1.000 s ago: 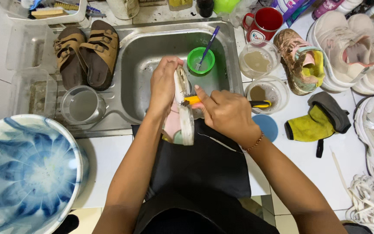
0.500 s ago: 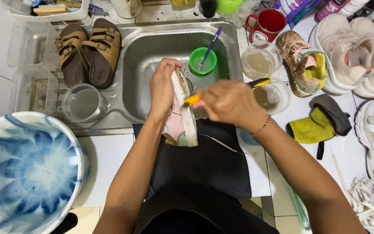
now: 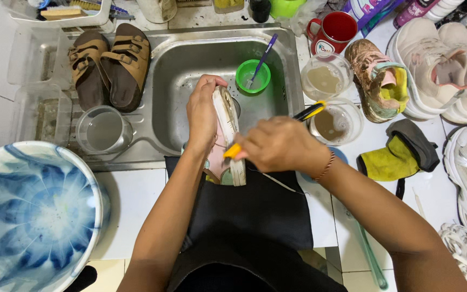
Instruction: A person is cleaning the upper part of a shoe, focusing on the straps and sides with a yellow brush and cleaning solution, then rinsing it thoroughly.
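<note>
Frame centre: left hand (image 3: 202,116) grips a shoe (image 3: 227,135); right hand (image 3: 279,145) clasps a brush (image 3: 233,150) scrubbing its sole; scrubbing appears midway, rinsing remains.

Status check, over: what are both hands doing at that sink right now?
Left hand grips small shoe on edge over sink. Right hand holds yellow-black brush against its sole. Green cup behind, apart.

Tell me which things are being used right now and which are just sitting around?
In use:
left hand holding the small shoe
right hand scrubbing with the yellow-and-black brush
steel sink underneath

Just lying about:
brown sandals
red mug
green cup with a purple brush
dirty child's sneaker
blue-and-white basin
</note>
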